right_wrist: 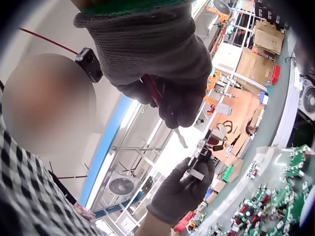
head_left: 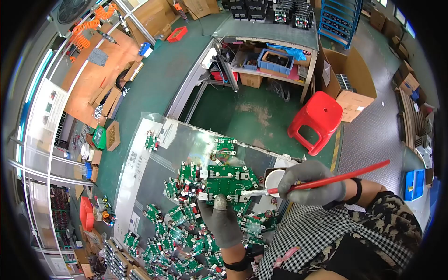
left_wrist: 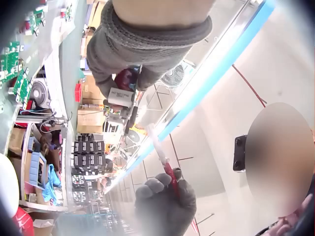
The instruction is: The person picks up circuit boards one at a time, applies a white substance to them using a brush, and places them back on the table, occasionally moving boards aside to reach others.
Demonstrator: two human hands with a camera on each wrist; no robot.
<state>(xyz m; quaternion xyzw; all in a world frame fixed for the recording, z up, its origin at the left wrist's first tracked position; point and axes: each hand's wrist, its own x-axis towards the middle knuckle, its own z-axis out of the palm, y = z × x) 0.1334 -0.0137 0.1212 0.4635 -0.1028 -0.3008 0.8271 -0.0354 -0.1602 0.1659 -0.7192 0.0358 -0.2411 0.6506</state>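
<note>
In the head view my grey-gloved left hand (head_left: pixel 221 225) holds a green circuit board (head_left: pixel 223 186) by its near edge, thumb on top. Metal tabs and components line the board's sides. My right hand (head_left: pixel 313 182), gloved too, grips a brush (head_left: pixel 343 176) by its red handle. Its pale tip (head_left: pixel 253 192) reaches the board's right edge, overlapping it in this view. Both wrist views show the brush pointing toward the held board, whose side carries a white block (left_wrist: pixel 121 96). Beside the right hand stands a round white container (head_left: pixel 274 180), partly hidden by the fingers.
Many similar small green boards (head_left: pixel 177 215) lie heaped on the table (head_left: pixel 156 179) around the left hand. A red stool (head_left: pixel 319 119) stands beyond the table's right side. Across the gap are a workbench with a blue bin (head_left: pixel 276 63) beneath and a large cardboard box (head_left: pixel 352 95).
</note>
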